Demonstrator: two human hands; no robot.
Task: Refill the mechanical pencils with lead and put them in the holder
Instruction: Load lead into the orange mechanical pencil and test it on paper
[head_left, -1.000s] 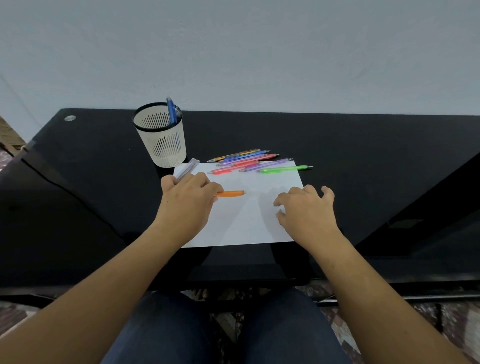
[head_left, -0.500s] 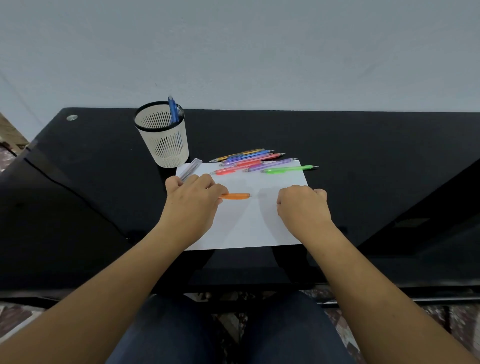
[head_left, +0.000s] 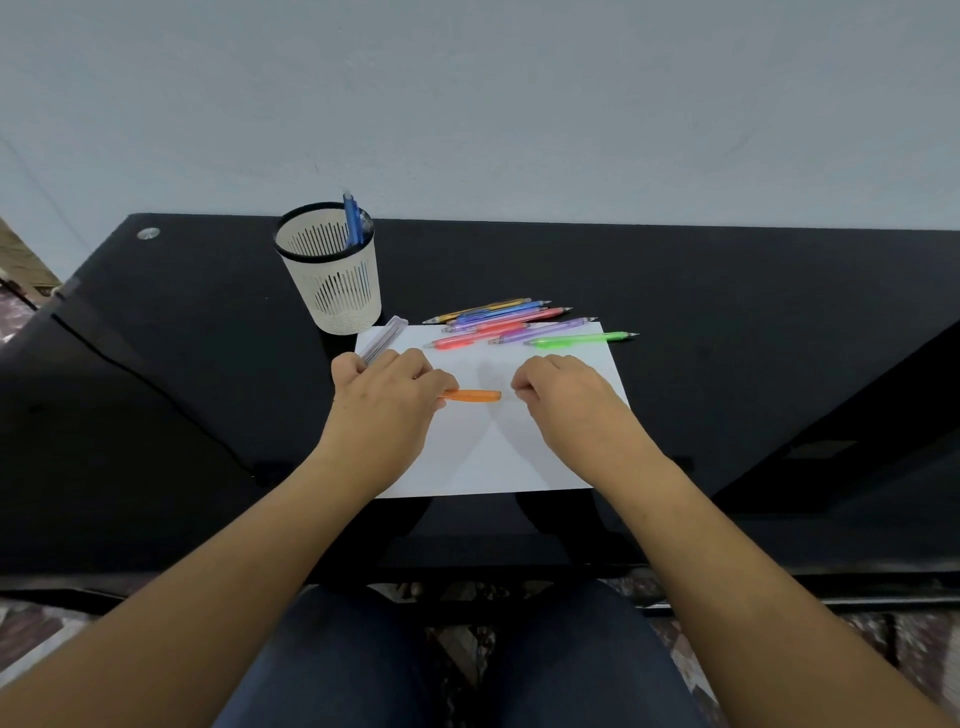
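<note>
No lettering, brand or number can be read on the pencils (head_left: 506, 325), lead case (head_left: 384, 340) or holder (head_left: 332, 291)

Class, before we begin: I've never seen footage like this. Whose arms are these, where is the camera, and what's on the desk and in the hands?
No machine here: a person wears a camera on the head, looking down at both hands. On the black table lie a white paper sheet, a row of coloured pencils at its far edge, and a slotted holder with a blue pencil. The left hand grips an orange pencil; the right hand has its fingers curled, contents hidden.
</note>
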